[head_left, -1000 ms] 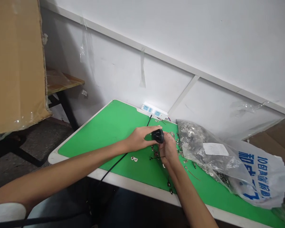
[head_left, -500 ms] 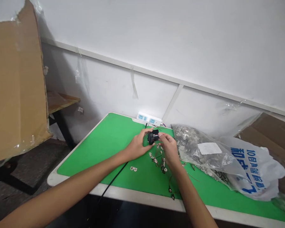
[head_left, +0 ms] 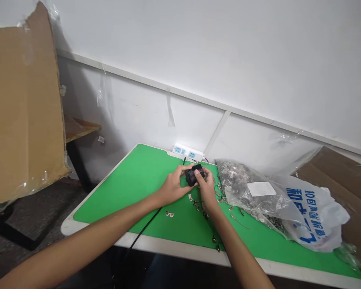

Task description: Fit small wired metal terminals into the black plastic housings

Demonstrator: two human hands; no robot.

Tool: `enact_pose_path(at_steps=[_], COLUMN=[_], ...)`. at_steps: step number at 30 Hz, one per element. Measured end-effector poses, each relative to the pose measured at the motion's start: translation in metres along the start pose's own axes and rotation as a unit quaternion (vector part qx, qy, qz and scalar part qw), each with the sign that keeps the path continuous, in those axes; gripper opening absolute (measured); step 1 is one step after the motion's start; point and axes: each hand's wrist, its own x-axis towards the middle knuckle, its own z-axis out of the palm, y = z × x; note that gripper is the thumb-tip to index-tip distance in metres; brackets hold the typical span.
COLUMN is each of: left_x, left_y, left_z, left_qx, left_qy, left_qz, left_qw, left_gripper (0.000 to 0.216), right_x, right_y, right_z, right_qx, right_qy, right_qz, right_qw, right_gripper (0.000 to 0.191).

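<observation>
The left hand and the right hand came together over a small black plastic housing, which sat in the middle of both. The left hand's grip wrapped around its near side, fingers curled over it, while the right hand's grip closed on its far end with the fingertips pressed to the top. Neither grip was open, and together they hid much of the housing, so its underside and any fine detail could not be made out. It was held over a green mat on a white-edged counter, though whether it touched the mat was hard to tell. With a part this small, the sound approach seemed to be to let one grip steady it while the other's fingertips did the fine work, keeping the wrists low and the cable slack so nothing tugged it out of line. A thin black cable crossed the mat and dropped over the counter's near edge. Small metal terminals lay scattered just below the hands, with a separate pair nearer the left wrist. To the right, a clear plastic bag of metal parts rested against a white printed sack, and a power strip sat at the counter's far edge.
</observation>
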Motion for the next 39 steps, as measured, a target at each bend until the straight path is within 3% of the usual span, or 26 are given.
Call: enact_pose_path(at_steps=[7, 12, 16, 19, 23, 26, 28, 32, 36, 39], left_x=[-0.002, 0.003, 0.011, 0.015, 0.018, 0.017, 0.016, 0.015, 0.016, 0.016], left_y=[-0.003, -0.002, 0.008, 0.016, 0.018, 0.016, 0.015, 0.016, 0.018, 0.017], left_z=[-0.003, -0.005, -0.005, -0.006, -0.009, -0.011, -0.011, -0.012, -0.014, -0.015], left_qx=[0.047, 0.079, 0.112, 0.138, 0.178, 0.179, 0.164, 0.134, 0.103, 0.091], left_qy=[-0.011, -0.017, -0.005, 0.013, 0.04, 0.047, 0.04, 0.034, 0.012, 0.006], left_qz=[0.029, 0.07, 0.056, 0.071, 0.09, 0.085, 0.089, 0.098, 0.09, 0.081], left_qw=[0.998, 0.994, 0.992, 0.988, 0.979, 0.979, 0.982, 0.985, 0.991, 0.992], left_gripper=[0.056, 0.054, 0.056, 0.057, 0.056, 0.052, 0.052, 0.055, 0.061, 0.068], right_x=[0.0, 0.002, 0.003, 0.003, 0.001, -0.006, -0.011, -0.011, 0.002, 0.007], right_y=[-0.018, -0.03, -0.029, -0.026, -0.029, -0.035, -0.037, -0.031, -0.029, -0.035], right_z=[0.007, 0.002, 0.001, -0.001, -0.006, -0.009, -0.01, -0.012, -0.02, -0.027], right_qx=[0.183, 0.198, 0.19, 0.152, 0.031, -0.069, -0.099, -0.112, -0.148, -0.169], right_qy=[-0.123, -0.164, -0.167, -0.142, -0.047, -0.085, -0.13, -0.167, -0.138, -0.167], right_qz=[0.187, 0.228, 0.23, 0.184, 0.008, -0.133, -0.183, -0.206, -0.189, -0.155], right_qw=[0.957, 0.939, 0.94, 0.961, 0.998, 0.985, 0.97, 0.958, 0.961, 0.959], right_gripper=[0.039, 0.034, 0.036, 0.04, 0.046, 0.044, 0.045, 0.047, 0.026, 0.017])
